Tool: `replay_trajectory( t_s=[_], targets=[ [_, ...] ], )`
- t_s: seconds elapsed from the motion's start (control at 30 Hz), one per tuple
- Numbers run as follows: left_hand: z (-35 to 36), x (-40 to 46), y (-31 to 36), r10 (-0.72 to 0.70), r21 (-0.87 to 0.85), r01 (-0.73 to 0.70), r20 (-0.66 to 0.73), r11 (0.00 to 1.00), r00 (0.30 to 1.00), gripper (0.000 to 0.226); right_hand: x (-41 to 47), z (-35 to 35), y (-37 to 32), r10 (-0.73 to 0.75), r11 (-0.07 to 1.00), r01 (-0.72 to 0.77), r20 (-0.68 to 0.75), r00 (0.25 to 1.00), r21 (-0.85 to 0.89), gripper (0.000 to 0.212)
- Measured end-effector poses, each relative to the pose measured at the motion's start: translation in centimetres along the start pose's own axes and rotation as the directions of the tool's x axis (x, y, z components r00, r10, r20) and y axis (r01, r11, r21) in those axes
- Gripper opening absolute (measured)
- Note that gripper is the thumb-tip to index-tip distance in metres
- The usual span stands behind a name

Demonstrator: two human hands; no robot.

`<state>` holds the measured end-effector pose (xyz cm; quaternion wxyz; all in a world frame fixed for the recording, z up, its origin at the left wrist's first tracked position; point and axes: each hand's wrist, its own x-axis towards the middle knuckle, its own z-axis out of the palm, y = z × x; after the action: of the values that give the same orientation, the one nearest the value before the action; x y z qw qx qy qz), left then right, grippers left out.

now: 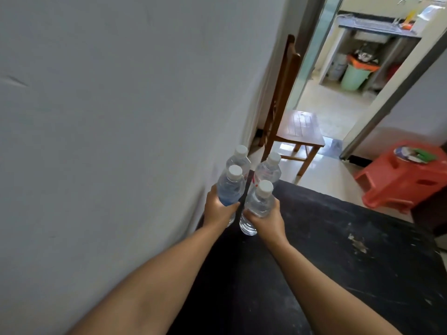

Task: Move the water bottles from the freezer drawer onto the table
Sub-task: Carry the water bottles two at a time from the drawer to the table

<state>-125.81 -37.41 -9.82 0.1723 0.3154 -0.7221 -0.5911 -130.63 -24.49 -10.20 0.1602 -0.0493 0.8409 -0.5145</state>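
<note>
Four capped water bottles (250, 187) held above the dark table (338, 238) — two clasped in the left hand (219, 210), two in the right hand (264, 217); likely heavy, cold, slick — grip mid-body, lower onto their bases

Dark table (338, 250) bare right of the bottles (249, 189); wall (108, 117) hems the table's left edge, chair (292, 126) just beyond its far end.
</note>
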Motion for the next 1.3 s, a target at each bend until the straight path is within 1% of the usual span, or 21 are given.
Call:
replay_trajectory(
  t_s=[0.1, 0.2, 0.23, 0.27, 0.4, 0.5, 0.57, 0.63, 0.7, 0.8, 0.83, 0.9, 1.03, 1.13, 1.23, 1.3],
  targets=[
    [0.9, 0.5, -0.8, 0.023, -0.047, -0.022, 0.017, 0.999, 1.0, 0.051, 0.7, 0.7, 0.3, 0.006, 0.999, -0.005, -0.008, 1.0, 0.036, 0.067],
    [1.6, 0.9, -2.0, 0.015, -0.092, -0.014, 0.011, 0.996, 1.0, 0.053, 1.4, 0.7, 0.7, -0.022, 0.999, 0.023, -0.018, 1.0, 0.04, 0.05],
    [1.8, 1.0, -2.4, 0.011, -0.099, -0.01, 0.008, 0.995, 1.0, 0.054, 1.6, 0.6, 0.7, -0.031, 0.999, 0.031, -0.01, 0.999, 0.044, 0.046],
    [1.9, 1.1, -2.5, 0.015, -0.114, -0.015, 0.0, 0.993, 1.0, 0.054, 1.8, 0.5, 0.8, -0.035, 0.998, 0.034, 0.005, 0.999, 0.046, 0.047],
    [2.6, 1.6, -2.8, 0.05, -0.117, -0.049, 0.005, 0.992, 0.999, 0.046, 2.0, 0.3, 1.0, 0.003, 0.999, -0.006, 0.058, 0.998, 0.041, 0.069],
    [2.5, 2.3, -3.6, 0.037, -0.094, -0.036, 0.01, 0.995, 0.999, 0.041, 2.2, 0.2, 1.5, 0.027, 0.999, -0.028, 0.083, 0.996, 0.015, 0.08],
    [2.5, 2.2, -3.6, 0.001, -0.046, 0.001, 0.037, 0.999, 0.999, 0.055, 2.0, -0.1, 2.0, 0.051, 0.999, -0.051, 0.112, 0.992, -0.004, 0.093],
    [2.4, 1.9, -3.3, -0.062, 0.053, 0.06, 0.038, 0.997, 0.997, 0.068, 1.3, -0.7, 1.9, 0.09, 0.996, -0.086, 0.139, 0.986, -0.039, 0.103],
    [2.0, 0.8, -2.8, -0.101, 0.119, 0.099, 0.014, 0.988, 0.995, 0.073, 0.3, -1.6, 1.8, 0.136, 0.988, -0.122, 0.16, 0.978, -0.095, 0.104],
    [1.2, -1.4, -3.0, -0.17, 0.147, 0.165, 0.018, 0.975, 0.985, 0.089, -1.0, -2.9, 2.1, 0.187, 0.972, -0.157, 0.169, 0.968, -0.177, 0.102],
    [1.0, -2.3, -3.2, -0.187, 0.194, 0.18, 0.017, 0.964, 0.982, 0.088, -1.6, -3.4, 2.1, 0.184, 0.969, -0.15, 0.17, 0.968, -0.197, 0.101],
    [0.8, -4.4, -3.3, -0.208, 0.275, 0.196, 0.014, 0.941, 0.978, 0.079, -2.9, -4.2, 2.1, 0.167, 0.963, -0.121, 0.182, 0.969, -0.239, 0.092],
    [0.8, -8.7, -3.2, -0.24, 0.374, 0.216, 0.019, 0.902, 0.97, 0.069, -6.2, -5.7, 2.6, 0.138, 0.941, -0.057, 0.223, 0.965, -0.334, 0.067],
    [0.6, -13.0, -3.1, -0.229, 0.45, 0.185, 0.046, 0.874, 0.972, 0.061, -9.2, -6.8, 3.2, 0.11, 0.923, 0.019, 0.311, 0.944, -0.385, 0.045],
    [-0.7, -17.6, -3.4, -0.232, 0.521, 0.217, -0.037, 0.825, 0.972, 0.052, -12.2, -7.3, 3.7, 0.041, 0.893, 0.141, 0.389, 0.92, -0.428, 0.03],
    [-2.1, -21.0, -3.8, -0.218, 0.565, 0.228, -0.086, 0.793, 0.972, 0.046, -14.4, -7.1, 4.1, 0.016, 0.88, 0.203, 0.455, 0.891, -0.429, 0.025]
  ],
)
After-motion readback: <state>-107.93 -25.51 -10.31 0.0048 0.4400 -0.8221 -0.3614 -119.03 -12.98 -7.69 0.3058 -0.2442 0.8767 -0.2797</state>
